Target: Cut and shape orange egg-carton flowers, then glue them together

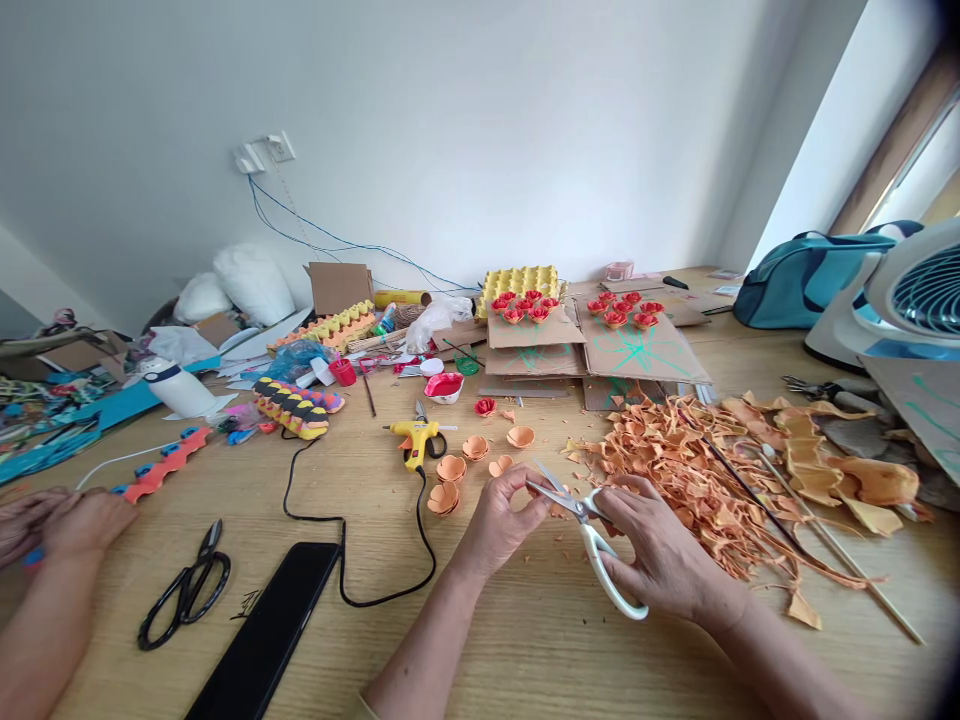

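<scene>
My right hand (658, 545) is closed round white-handled scissors (592, 540), whose blades point up and left toward my left hand (501, 520). My left hand is pinched on a small orange piece I cannot make out, right at the blade tips. Just beyond my hands lie several orange paper cups (454, 468) shaped like flowers. A big heap of orange paper scraps (697, 460) spreads to the right of my right hand.
A yellow glue gun (417, 438) with a black cord lies behind the cups. Black scissors (187, 590) and a black phone (270, 630) lie at front left. Another person's hands (52, 520) rest at the left edge. Red flowers on cardboard (637, 345) stand at the back, thin sticks (825, 540) at the right.
</scene>
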`<state>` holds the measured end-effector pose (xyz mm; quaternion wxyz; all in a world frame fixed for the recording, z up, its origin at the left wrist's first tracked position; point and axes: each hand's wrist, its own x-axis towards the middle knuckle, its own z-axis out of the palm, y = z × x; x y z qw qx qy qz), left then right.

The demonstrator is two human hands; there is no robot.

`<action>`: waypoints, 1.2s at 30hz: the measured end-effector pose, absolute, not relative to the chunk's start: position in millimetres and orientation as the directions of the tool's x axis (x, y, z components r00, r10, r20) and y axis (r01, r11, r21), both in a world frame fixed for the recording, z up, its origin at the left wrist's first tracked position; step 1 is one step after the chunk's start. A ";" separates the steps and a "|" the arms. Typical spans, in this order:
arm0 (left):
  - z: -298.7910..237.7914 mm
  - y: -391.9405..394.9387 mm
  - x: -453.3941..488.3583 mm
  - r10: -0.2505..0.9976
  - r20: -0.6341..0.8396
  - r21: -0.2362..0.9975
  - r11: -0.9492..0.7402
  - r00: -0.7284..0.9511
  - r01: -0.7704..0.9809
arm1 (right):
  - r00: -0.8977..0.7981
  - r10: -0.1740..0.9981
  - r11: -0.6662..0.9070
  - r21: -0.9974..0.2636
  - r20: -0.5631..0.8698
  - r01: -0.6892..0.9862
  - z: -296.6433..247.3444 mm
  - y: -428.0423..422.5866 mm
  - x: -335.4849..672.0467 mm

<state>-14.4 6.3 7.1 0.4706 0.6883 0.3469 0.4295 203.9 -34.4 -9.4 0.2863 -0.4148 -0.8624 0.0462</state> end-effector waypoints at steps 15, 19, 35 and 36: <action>15.1 9.0 -23.9 0.875 0.273 0.912 -0.368 0.400 0.181 | -0.537 0.729 0.679 -0.352 0.425 0.645 -10.0 -35.4 205.6; 11.0 11.4 -26.1 0.874 0.292 0.901 -0.388 0.388 0.197 | -0.549 0.722 0.684 -0.321 0.420 0.655 -11.3 -34.8 204.9; 10.0 10.0 -18.7 0.910 0.122 0.988 -0.148 0.395 0.035 | -0.267 0.893 0.446 -0.633 0.362 0.633 -12.9 -31.2 201.5; 9.7 9.9 -18.6 0.907 0.120 0.989 -0.144 0.403 0.031 | -0.250 0.906 0.420 -0.665 0.341 0.618 -13.5 -31.1 201.6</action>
